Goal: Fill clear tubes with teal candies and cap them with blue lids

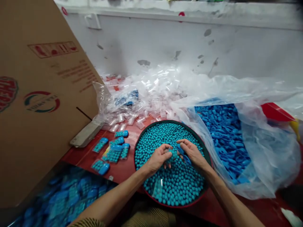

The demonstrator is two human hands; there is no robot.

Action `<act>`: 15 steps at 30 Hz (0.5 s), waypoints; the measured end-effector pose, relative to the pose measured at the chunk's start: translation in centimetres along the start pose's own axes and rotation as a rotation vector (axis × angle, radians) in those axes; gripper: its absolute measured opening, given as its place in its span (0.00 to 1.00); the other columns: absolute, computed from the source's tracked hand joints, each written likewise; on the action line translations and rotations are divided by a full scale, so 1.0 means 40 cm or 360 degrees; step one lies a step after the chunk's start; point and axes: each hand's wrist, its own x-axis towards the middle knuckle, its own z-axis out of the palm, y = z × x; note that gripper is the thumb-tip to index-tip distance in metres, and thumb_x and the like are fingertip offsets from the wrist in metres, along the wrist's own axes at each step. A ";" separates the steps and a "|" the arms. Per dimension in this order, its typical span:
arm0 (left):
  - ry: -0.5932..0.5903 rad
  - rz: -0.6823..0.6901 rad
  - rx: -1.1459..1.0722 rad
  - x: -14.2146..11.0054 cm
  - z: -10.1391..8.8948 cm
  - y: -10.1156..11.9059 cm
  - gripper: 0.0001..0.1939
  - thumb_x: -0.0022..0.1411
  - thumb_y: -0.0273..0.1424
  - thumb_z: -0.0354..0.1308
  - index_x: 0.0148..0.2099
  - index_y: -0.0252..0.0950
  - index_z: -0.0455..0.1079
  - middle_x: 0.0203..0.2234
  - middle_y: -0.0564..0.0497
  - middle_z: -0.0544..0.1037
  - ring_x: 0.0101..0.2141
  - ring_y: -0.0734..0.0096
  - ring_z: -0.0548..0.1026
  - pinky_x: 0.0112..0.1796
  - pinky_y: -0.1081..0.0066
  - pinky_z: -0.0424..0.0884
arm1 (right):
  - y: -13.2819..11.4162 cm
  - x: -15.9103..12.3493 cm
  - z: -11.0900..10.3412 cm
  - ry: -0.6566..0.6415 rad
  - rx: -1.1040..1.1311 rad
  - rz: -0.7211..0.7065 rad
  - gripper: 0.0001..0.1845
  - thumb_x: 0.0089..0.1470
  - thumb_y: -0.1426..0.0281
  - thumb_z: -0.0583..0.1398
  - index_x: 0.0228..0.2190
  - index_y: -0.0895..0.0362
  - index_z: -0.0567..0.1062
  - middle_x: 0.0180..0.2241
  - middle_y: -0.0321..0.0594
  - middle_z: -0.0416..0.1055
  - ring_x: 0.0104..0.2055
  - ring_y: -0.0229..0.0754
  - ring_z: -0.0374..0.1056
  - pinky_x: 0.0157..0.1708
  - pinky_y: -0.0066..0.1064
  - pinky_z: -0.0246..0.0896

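A round dark bowl (137, 148) full of small teal balls (180, 186) sits in front of me on a red surface. My left hand (158, 157) is closed over the bowl's middle, gripping a small clear packet partly filled with teal balls (172, 155). My right hand (193, 153) is closed too, pinching a blue plastic piece (183, 153) against that packet. Both hands hover just above the balls. A clear empty packet (158, 184) lies on the balls near my left wrist.
A big clear plastic bag of blue plastic pieces (222, 132) lies right of the bowl. Several filled packets (113, 151) lie left of it. Heaped empty clear packets (151, 94) sit behind. A cardboard box (35, 94) stands at left, with finished packets (63, 198) below.
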 end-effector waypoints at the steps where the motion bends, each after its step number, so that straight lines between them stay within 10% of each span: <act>1: 0.0011 0.0010 0.0036 -0.003 -0.001 -0.002 0.16 0.53 0.36 0.52 0.42 0.35 0.56 0.22 0.56 0.66 0.16 0.81 0.67 0.13 0.83 0.55 | 0.003 0.007 0.010 0.0091 -0.0164 -0.0078 0.18 0.48 0.58 0.54 0.37 0.58 0.67 0.20 0.33 0.66 0.18 0.34 0.60 0.18 0.25 0.55; 7: 0.0131 0.0026 0.0105 -0.016 -0.011 -0.016 0.11 0.54 0.35 0.51 0.38 0.35 0.57 0.19 0.60 0.61 0.14 0.84 0.64 0.13 0.83 0.55 | 0.017 -0.008 0.049 0.0072 -0.0902 -0.0655 0.17 0.51 0.67 0.52 0.43 0.57 0.69 0.42 0.43 0.68 0.45 0.44 0.63 0.46 0.36 0.56; 15: 0.0023 0.0007 -0.0019 -0.020 -0.019 -0.025 0.14 0.54 0.36 0.52 0.39 0.35 0.55 0.23 0.57 0.67 0.15 0.83 0.65 0.13 0.83 0.54 | 0.037 -0.018 0.019 -0.0025 -0.0433 -0.0249 0.19 0.48 0.67 0.55 0.45 0.55 0.67 0.40 0.40 0.69 0.35 0.40 0.67 0.34 0.32 0.64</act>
